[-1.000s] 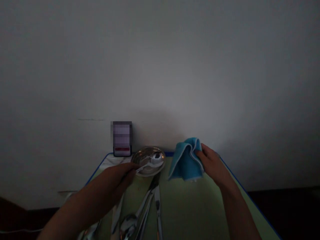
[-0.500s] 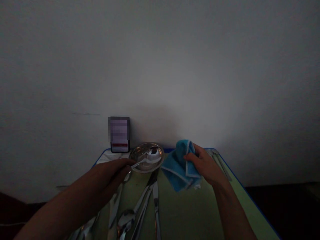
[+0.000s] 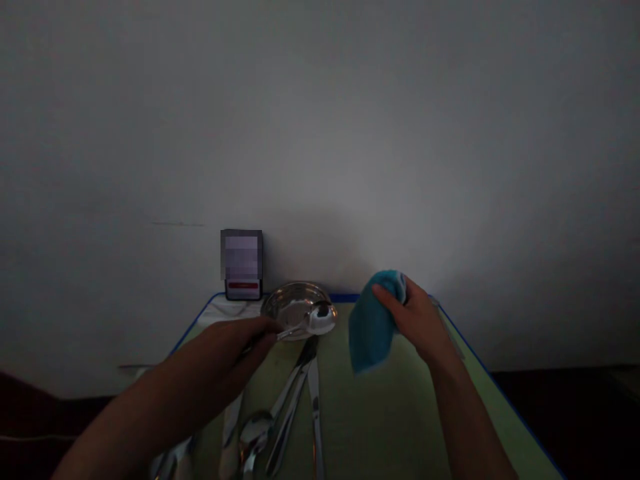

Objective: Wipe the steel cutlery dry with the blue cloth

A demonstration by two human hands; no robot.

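Between its thumb and fingers, my left hand grips the handle of a metal spoon. The spoon's bowl end points right, over the edge of a round steel bowl. My right hand is closed on a blue cloth, which hangs down from the fingers to the right of the spoon, apart from it. Below the steel bowl lie a table knife, a larger spoon and other cutlery, partly covered by my left forearm.
A phone stands upright against the wall at the table's back edge. The green table has a blue rim. More long metal cutlery lies at the right side, partly behind my right hand.
The spoon has moved slightly right with my left hand. My right hand has drawn the cloth a little right, away from the spoon, and the cloth now hangs more folded. The view has shifted slightly.
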